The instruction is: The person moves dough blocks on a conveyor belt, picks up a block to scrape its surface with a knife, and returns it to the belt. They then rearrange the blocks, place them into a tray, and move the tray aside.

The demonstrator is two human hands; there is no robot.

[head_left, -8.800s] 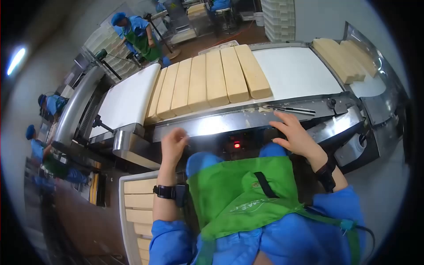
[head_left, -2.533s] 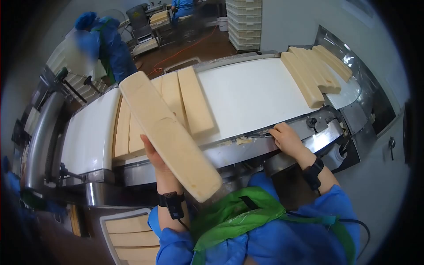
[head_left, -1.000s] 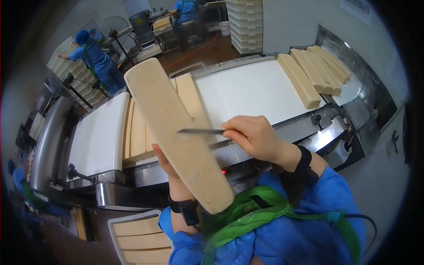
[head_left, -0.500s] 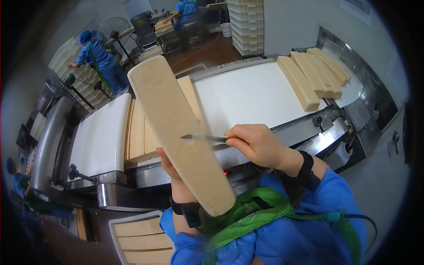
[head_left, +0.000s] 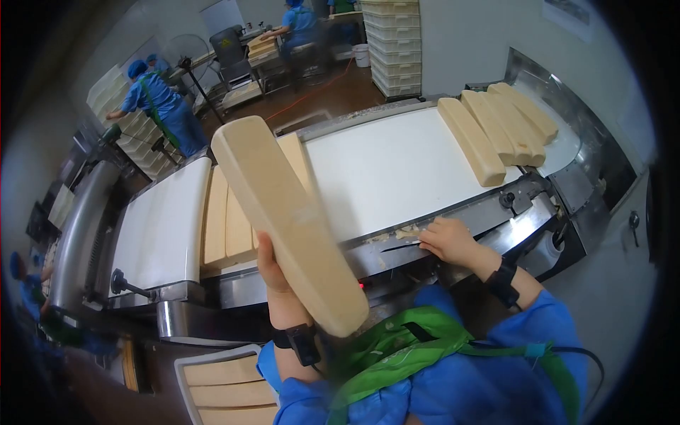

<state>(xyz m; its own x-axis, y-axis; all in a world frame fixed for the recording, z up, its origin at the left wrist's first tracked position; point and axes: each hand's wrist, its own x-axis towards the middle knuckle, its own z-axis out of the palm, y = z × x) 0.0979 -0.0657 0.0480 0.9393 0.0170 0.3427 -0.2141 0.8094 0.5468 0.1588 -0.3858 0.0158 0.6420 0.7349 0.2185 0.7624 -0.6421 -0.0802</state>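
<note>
A long pale beige block [head_left: 290,223] is tilted above the white belt [head_left: 382,170], held by my left hand [head_left: 273,265], whose thumb shows on its near side; the other fingers are hidden behind it. My right hand [head_left: 450,241] grips a thin dark knife [head_left: 401,248] over the metal edge of the conveyor, close to some beige scraps [head_left: 407,231]. Behind the held block, several similar blocks [head_left: 216,219] lie side by side on the belt.
More blocks [head_left: 471,142] lie at the belt's right end. A crate [head_left: 185,382] with blocks stands at the lower left. A metal roller [head_left: 81,234] is at the far left. Beyond the belt are stacked crates [head_left: 393,49] and people in blue, one person [head_left: 159,99] bending at crates.
My right hand has moved right and down with the knife, away from the block's face to the conveyor's edge. The held block has turned, showing its side, and its top end is lower.
</note>
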